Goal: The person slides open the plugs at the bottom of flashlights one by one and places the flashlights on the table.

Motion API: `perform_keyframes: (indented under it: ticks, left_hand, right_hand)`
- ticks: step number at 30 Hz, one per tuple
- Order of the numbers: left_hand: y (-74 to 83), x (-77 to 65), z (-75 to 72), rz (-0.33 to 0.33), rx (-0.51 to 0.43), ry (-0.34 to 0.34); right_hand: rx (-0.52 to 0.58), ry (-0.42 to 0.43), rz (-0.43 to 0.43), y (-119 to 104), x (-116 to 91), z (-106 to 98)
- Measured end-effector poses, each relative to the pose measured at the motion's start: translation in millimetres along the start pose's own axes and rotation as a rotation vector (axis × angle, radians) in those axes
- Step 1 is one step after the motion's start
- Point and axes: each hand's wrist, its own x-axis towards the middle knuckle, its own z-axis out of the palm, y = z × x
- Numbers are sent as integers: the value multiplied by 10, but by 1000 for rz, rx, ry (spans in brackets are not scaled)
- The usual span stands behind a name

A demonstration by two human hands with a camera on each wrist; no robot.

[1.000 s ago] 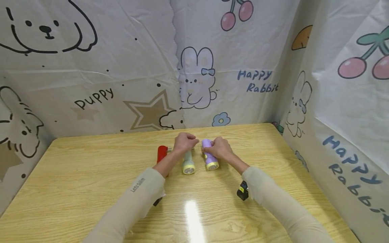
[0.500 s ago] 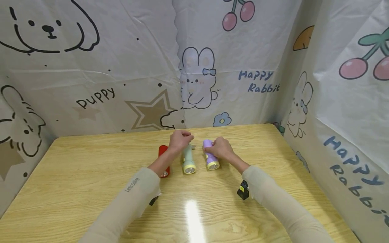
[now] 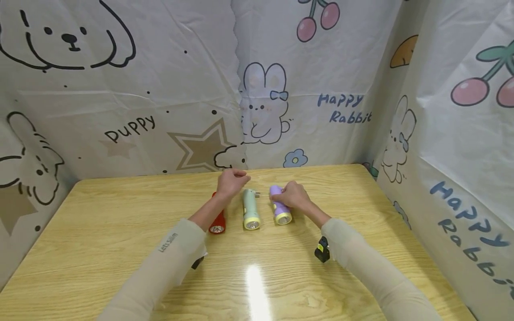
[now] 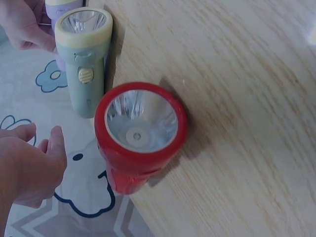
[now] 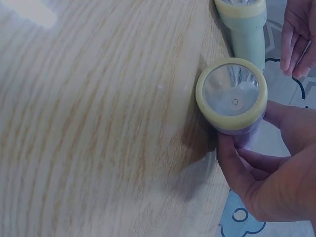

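In the head view three flashlights lie side by side on the table, lenses facing me. My right hand (image 3: 294, 195) holds the purple flashlight (image 3: 281, 209), thumb and fingers on opposite sides of its body, as the right wrist view also shows. The mint green flashlight (image 3: 250, 208) lies in the middle, untouched, with plug prongs (image 3: 257, 194) sticking out to the right near its rear. My left hand (image 3: 232, 182) hovers by the rear of the red flashlight (image 3: 217, 224) and partly covers it. In the left wrist view those fingers (image 4: 57, 143) are loosely bent and hold nothing.
The wood-grain table (image 3: 120, 232) ends at a wall sheet (image 3: 192, 89) printed with cartoon animals, behind and to the right. A small black device (image 3: 322, 250) shows beside my right sleeve, another (image 3: 197, 262) beside my left. Light glares on the table's front (image 3: 257, 290).
My left hand has moved left, from over the green flashlight to over the red one's rear. The green flashlight and its prongs are now uncovered. My right hand stays on the purple flashlight.
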Motion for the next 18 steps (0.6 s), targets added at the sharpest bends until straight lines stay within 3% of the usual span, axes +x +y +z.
perform_keyframes:
  ticks: [18]
  left_hand:
    - [-82,56,-263,28,56,24]
  right_hand:
    - [-40,-12,12,5,5,-84]
